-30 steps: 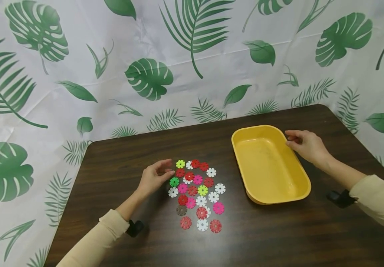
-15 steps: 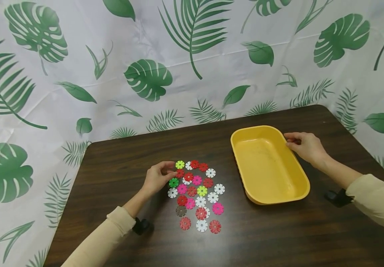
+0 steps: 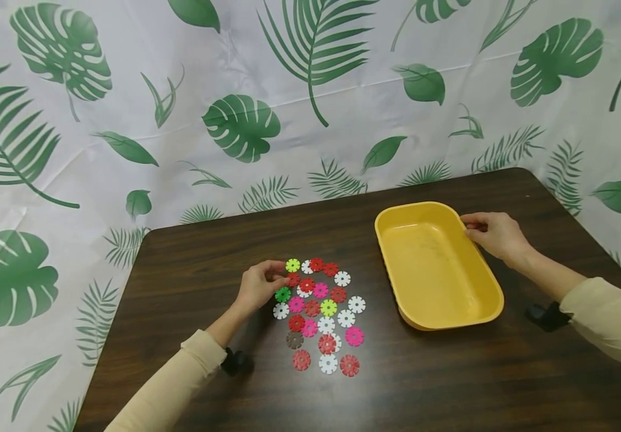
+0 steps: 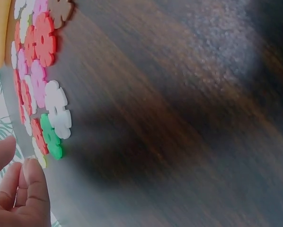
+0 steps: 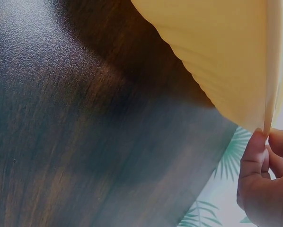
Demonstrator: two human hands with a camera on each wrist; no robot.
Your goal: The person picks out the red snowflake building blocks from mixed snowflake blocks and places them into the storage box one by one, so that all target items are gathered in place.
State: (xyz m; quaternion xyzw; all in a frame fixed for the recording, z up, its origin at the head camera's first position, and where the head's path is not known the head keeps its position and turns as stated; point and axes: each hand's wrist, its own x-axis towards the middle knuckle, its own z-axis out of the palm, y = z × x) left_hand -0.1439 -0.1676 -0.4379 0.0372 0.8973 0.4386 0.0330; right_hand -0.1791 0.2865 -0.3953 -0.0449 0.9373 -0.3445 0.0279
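1. The left hand (image 3: 258, 285) is hovering low at the left edge of a spread of notched discs (image 3: 326, 325), palm turned toward them.
2. Its fingers (image 4: 36, 182) are bending loosely, with a gap showing between them and the thumb in the left wrist view; they are holding nothing that can be seen.
3. The fingertips are overlapping the edge of a red disc (image 3: 293, 279) in the head view; whether they are touching it cannot be told.
4. A green disc (image 3: 282, 294) is lying just below that one, a lime disc (image 3: 293, 265) just above it, and a white disc (image 3: 281, 310) below the green.
5. The discs are lying flat on the dark wooden surface (image 3: 207, 252), a few overlapping, with pink ones and a brown disc (image 3: 294, 339) also among them.
6. The right hand (image 3: 499, 237) is gripping the right long side of a yellow tray (image 3: 434, 270) near its far end, thumb and fingers closing on the rim in a pinch.
7. The tray is standing open side up to the right of the discs, apart from them.
8. Behind the surface, a white cloth (image 3: 180, 150) with green leaves is hanging.
9. Cream sleeves (image 3: 175, 378) are covering both forearms.
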